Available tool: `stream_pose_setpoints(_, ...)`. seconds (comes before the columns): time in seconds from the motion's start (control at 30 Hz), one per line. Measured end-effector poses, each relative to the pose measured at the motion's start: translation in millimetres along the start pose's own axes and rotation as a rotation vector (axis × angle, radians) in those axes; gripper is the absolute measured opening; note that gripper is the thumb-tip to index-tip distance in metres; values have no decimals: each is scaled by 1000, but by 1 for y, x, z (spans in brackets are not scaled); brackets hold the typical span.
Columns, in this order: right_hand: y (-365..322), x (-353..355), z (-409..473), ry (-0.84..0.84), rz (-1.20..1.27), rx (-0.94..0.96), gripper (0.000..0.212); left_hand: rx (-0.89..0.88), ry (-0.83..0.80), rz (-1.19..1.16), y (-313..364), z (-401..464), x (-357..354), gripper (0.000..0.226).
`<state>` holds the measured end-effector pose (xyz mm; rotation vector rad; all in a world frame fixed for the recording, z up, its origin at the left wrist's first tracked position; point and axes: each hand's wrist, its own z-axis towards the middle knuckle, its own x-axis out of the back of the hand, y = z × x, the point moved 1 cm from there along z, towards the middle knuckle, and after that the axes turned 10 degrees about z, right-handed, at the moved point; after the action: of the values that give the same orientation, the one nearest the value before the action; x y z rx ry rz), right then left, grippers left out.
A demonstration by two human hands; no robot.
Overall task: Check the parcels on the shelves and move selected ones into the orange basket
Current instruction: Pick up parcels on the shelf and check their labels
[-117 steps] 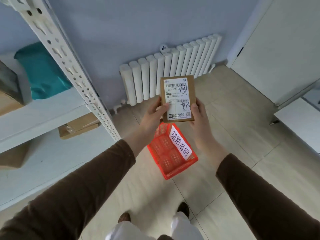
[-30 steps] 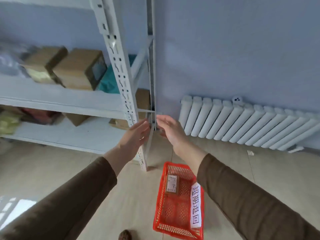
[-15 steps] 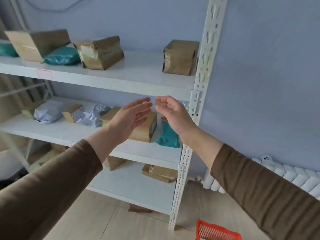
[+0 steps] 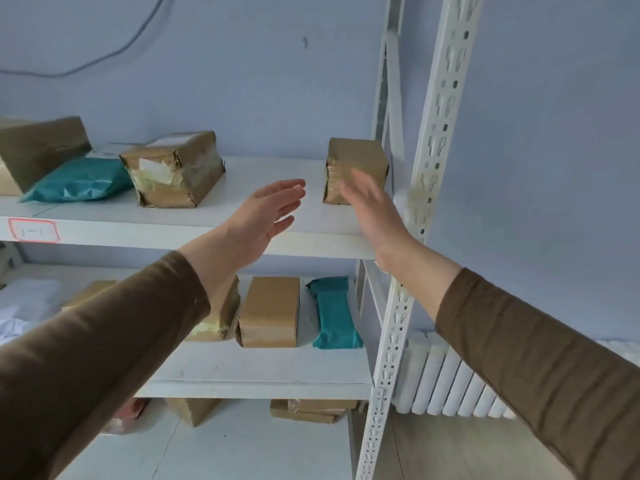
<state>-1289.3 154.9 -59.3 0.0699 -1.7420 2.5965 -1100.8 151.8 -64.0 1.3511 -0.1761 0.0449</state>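
A pale blue wall point(image 4: 242, 81) is seen behind a white metal shelving unit point(image 4: 429, 161). A grey cable point(image 4: 114, 51) is draped across the wall at upper left. A white radiator point(image 4: 446, 382) is mounted low on the right, above a light wood floor point(image 4: 433, 448).

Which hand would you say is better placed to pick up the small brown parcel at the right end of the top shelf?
Probably the right hand: its open fingers already overlap the small brown parcel, while the left hand hovers apart, left of it.
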Motion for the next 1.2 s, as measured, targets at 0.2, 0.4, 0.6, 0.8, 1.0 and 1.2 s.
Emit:
stream_pose_setpoints(0.2, 20, 14, 72, 285, 59, -44, 65, 27, -27, -1, 8, 67, -5, 53)
stream_pose_setpoints(0.4, 37, 20, 133, 487, 94, -177, 70, 84, -71, -6, 14, 125, -13, 70)
stream_pose_setpoints(0.6, 51, 12, 168, 560, 147, -255, 63, 122, -151, 67, 15, 174, -16, 38)
stream_pose_setpoints(0.8, 60, -8, 180, 586, 200, -318, 77, 94, -239, 58, 5, 198, 3, 41)
stream_pose_setpoints(1.0, 45, -46, 160, 552, 227, -239, 58, 25, -205, -129, -5, 190, 38, 41)
stream_pose_setpoints(1.2, 20, -81, 103, 431, 365, -7, 40, -166, -115, -320, -15, 137, 71, 31)
